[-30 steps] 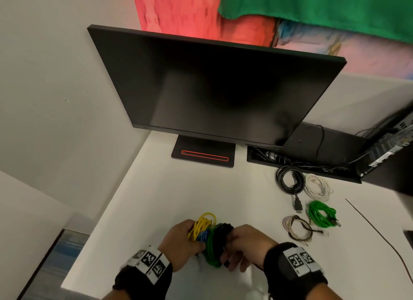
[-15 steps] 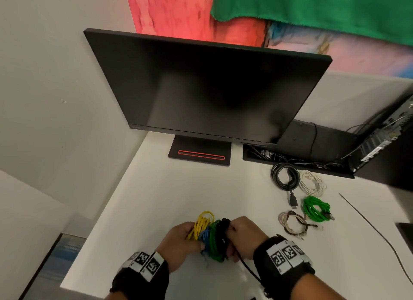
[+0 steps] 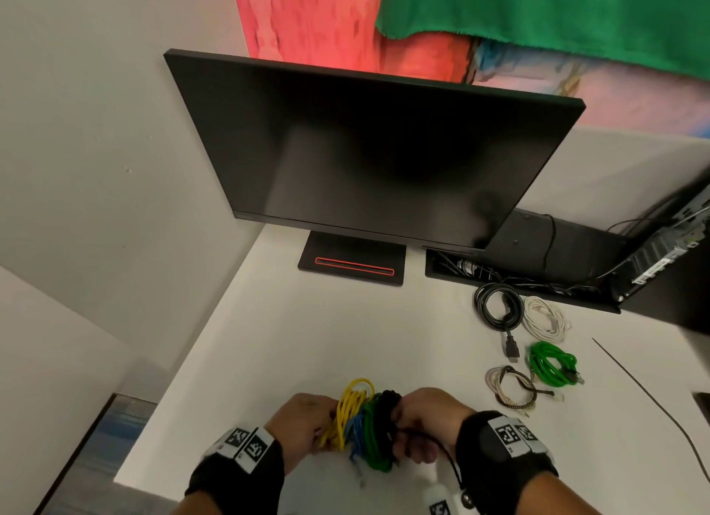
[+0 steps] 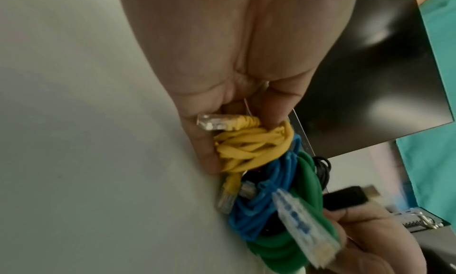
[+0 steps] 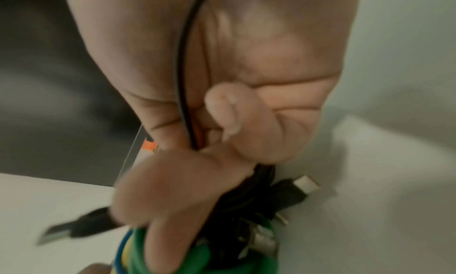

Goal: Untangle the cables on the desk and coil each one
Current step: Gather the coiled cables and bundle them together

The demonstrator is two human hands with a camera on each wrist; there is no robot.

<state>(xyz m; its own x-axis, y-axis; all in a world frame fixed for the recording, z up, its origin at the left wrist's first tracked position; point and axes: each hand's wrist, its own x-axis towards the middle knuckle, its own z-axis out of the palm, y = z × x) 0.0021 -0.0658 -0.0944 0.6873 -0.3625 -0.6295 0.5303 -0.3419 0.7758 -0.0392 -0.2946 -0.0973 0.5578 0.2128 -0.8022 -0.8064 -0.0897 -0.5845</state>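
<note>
A tangled bundle of cables sits between both hands at the desk's near edge: yellow cable (image 3: 347,411), blue cable (image 3: 356,434), green cable (image 3: 373,443) and black cable (image 3: 386,414). My left hand (image 3: 303,424) grips the yellow coil (image 4: 249,147) from the left. My right hand (image 3: 422,418) grips the black cable (image 5: 237,198) on the right side, a thin black strand (image 5: 182,79) running back across the palm. Clear network plugs (image 4: 303,227) and a black USB plug (image 5: 296,188) stick out of the bundle.
Coiled cables lie at the right: a black one (image 3: 499,307), a white one (image 3: 545,318), a bright green one (image 3: 553,364) and a braided one (image 3: 513,389). A monitor (image 3: 369,157) stands behind, an open cable tray (image 3: 511,280) beside its base. The desk edge (image 3: 126,482) is close.
The hands stay on the bundle near the desk edge. A thin black strand has come out of the bundle and now trails back under my right wrist.
</note>
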